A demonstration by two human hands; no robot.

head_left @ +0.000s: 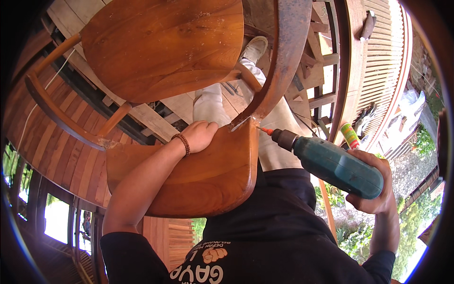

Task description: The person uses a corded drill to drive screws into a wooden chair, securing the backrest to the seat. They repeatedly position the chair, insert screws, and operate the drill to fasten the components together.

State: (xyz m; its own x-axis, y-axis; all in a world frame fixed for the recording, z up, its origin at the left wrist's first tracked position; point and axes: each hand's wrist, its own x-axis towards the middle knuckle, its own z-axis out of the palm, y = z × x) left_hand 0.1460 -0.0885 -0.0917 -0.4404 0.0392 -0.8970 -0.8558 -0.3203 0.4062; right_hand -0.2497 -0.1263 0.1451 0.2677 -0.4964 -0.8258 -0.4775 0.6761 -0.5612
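Observation:
A varnished wooden chair [203, 175] lies across my lap, its rounded panel against my dark shirt. My left hand [201, 136] is curled over that panel's upper edge, the fingertips hidden behind it. In my right hand [376, 182] is a teal power drill [336, 165], held by its rear end and pointing left. Its orange-collared bit [267, 130] reaches the panel's corner by the joint with a dark curved rail [288, 52]; whether the tip is inside the wood I cannot tell. A broad oval wooden panel [165, 47] of the chair is farther off.
A slatted wooden bench or railing [383, 61] curves along the right, with a green and red can [350, 136] near it. Planks [78, 165] run on the left. My shoe [256, 48] rests beyond the chair. Plants [421, 142] show at the right.

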